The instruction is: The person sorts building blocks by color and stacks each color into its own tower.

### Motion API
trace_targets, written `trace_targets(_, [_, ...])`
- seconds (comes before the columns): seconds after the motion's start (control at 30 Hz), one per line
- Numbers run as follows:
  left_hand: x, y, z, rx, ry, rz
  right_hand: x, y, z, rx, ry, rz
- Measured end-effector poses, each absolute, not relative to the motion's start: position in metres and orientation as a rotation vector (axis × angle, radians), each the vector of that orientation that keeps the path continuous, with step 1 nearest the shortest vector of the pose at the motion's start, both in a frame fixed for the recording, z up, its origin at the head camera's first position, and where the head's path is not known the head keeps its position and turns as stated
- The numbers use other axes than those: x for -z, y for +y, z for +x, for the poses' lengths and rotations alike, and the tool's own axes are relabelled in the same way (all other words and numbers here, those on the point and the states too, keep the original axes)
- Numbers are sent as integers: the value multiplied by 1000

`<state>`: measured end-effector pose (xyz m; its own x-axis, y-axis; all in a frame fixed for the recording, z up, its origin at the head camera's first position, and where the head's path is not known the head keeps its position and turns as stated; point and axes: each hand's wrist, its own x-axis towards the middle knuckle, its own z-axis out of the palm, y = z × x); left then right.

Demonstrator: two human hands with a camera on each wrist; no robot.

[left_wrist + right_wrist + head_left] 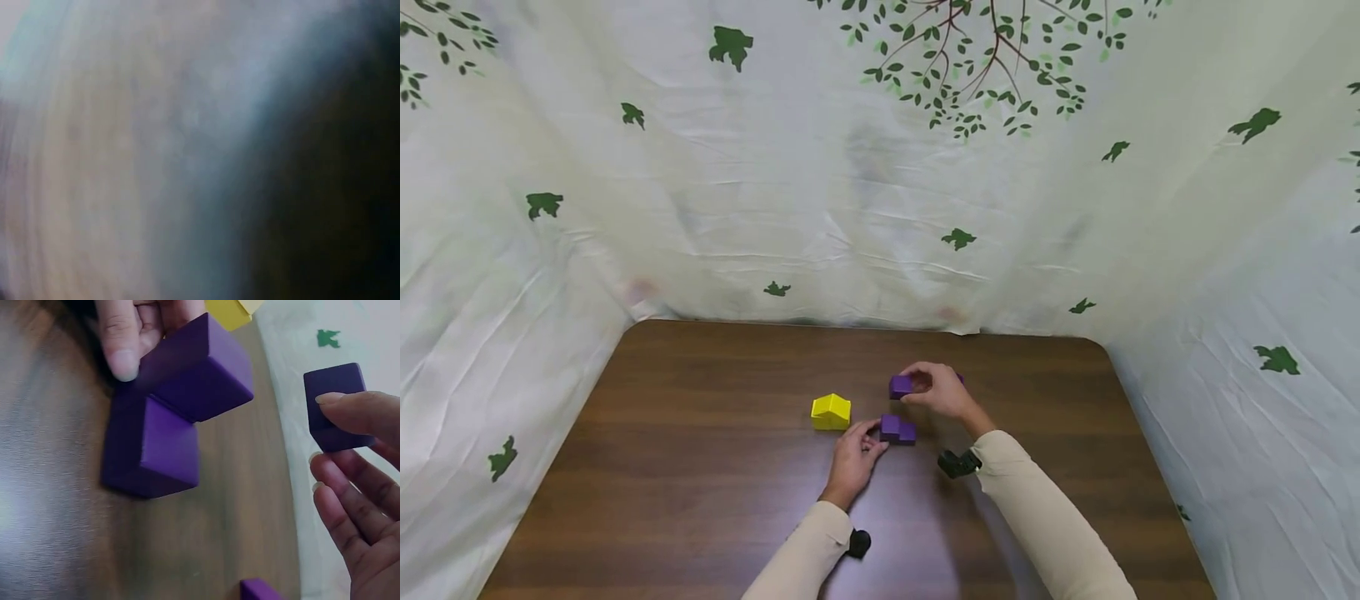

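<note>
My left hand (852, 460) pinches the left end of a stepped pair of purple blocks (891, 428) on the table. In the right wrist view its thumb (121, 350) lies against the upper block (203, 372), which meets a lower block (153, 453) at a corner. Just beyond, my right hand (942, 390) grips a separate purple block (900, 387) between thumb and fingers, apart from the pair. Left of the hands sits a yellow block shape (831, 412) with a peaked top. The left wrist view is too blurred to read.
Another purple block (961, 378) shows partly behind the right hand; its corner (259, 590) appears at the bottom of the right wrist view. The brown wooden table (700, 483) has white leaf-printed cloth (820, 208) hanging behind and at both sides.
</note>
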<state>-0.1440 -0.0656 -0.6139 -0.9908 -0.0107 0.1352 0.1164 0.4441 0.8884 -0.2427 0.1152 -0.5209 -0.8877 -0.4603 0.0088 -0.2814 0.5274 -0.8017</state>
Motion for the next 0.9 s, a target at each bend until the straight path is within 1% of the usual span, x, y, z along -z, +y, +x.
trace_targets(0.23, [613, -71, -144, 1557, -2574, -43, 535, 120, -224, 1450, 2554, -594])
trace_targets(0.47, [616, -70, -146, 1568, -2571, -52, 555, 127, -203, 1650, 2498, -428])
trace_targets(0.7, [614, -66, -146, 1581, -2567, -61, 538, 128, -174, 1796, 2429, -331])
trace_targets(0.9, [612, -61, -145, 1574, -2573, -60, 542, 132, -168, 1843, 2407, -330])
